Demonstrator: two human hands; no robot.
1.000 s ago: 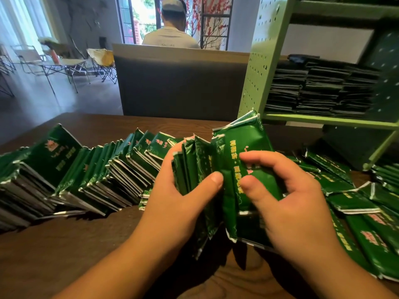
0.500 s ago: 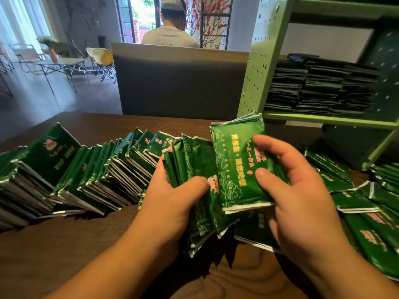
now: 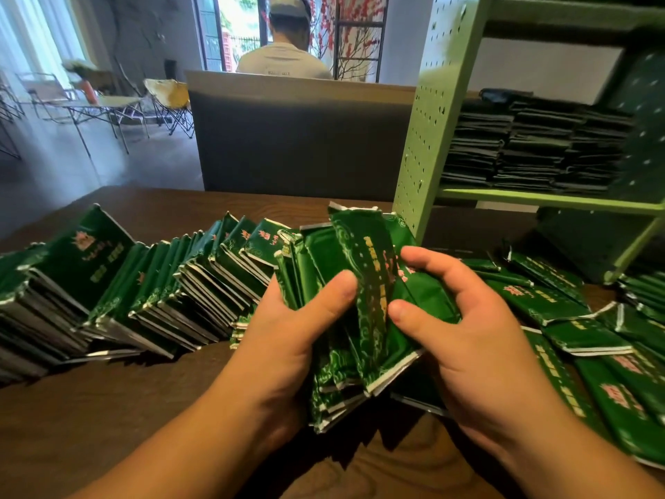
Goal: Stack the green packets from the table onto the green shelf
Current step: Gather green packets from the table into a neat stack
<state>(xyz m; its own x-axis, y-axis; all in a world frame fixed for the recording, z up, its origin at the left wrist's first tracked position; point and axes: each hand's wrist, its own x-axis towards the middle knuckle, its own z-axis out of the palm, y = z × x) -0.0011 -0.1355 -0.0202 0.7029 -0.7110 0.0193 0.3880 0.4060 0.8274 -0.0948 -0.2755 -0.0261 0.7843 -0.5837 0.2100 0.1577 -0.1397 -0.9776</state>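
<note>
Both hands' grip point(image 3: 374, 318) on packets point(image 3: 363, 282), shelf point(image 3: 539, 198) stacked

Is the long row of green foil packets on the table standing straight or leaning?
Leaning: the row of green foil packets tilts over, domino-like.

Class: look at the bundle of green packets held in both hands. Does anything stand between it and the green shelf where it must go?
Nothing visible blocks the way. The bundle, held by the left hand and right hand, sits below and left of the shelf, whose front is open. Stacked packets already fill much of that level.
</note>
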